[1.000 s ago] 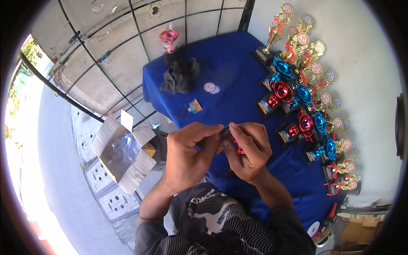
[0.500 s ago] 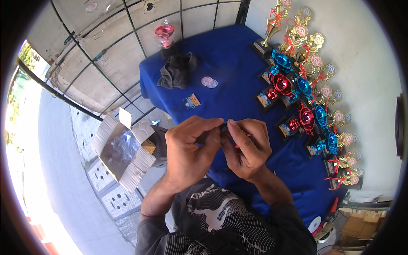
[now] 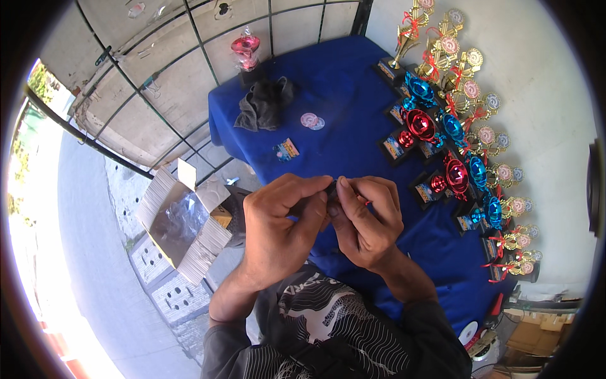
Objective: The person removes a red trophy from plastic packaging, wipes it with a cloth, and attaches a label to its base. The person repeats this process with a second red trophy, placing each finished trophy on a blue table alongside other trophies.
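Observation:
My left hand (image 3: 283,221) and my right hand (image 3: 369,218) meet at the fingertips above the near part of the blue-covered table (image 3: 341,82). Thumb and forefinger of each are pinched on a small dark thing (image 3: 332,187), mostly hidden by the fingers. A bit of red shows by my right fingers. Beyond my hands lie a small colourful printed card (image 3: 286,150) and two overlapping round stickers (image 3: 312,120), one pink and one pale. A crumpled dark cloth (image 3: 264,104) rests farther back.
Several trophies with red cups (image 3: 456,175), blue cups (image 3: 478,170) and gold figures (image 3: 470,60) line the table's right side. A wrapped pink cup trophy (image 3: 245,54) stands at the back left, near a wire grid (image 3: 196,38). An open cardboard box (image 3: 202,243) holds clear plastic at left.
The fingertips have shifted slightly around the small dark thing, and less red shows between them. The things on the table stay where they were.

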A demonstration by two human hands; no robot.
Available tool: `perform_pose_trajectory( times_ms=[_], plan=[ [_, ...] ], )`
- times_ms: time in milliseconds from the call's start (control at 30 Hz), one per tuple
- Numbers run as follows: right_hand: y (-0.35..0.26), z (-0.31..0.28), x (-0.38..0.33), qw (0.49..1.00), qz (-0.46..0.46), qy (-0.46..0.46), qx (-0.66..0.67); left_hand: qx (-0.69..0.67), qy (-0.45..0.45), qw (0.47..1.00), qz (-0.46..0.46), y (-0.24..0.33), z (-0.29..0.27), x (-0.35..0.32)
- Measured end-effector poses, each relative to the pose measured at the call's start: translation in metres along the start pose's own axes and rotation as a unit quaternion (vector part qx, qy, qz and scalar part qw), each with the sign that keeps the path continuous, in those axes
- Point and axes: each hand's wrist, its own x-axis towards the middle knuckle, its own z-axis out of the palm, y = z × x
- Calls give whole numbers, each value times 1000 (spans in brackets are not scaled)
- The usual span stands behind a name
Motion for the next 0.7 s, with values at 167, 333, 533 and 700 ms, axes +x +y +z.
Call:
perform_pose_trajectory(
  times_ms=[167, 333, 533, 700],
  plan=[
    [-2, 0, 1, 1000, 2, -8, 2, 15, -7, 1000, 19, 1, -2, 0],
    [-1, 0, 1, 1000, 0, -9, 8, 14, -7, 1000, 20, 1, -3, -1],
    [-2, 0, 2, 999, 12, -5, 31, 20, -9, 1000, 23, 0, -4, -3],
    [-1, -2, 3, 999, 1, -4, 32, 21, -14, 999, 28, 1, -5, -3]
  ],
)
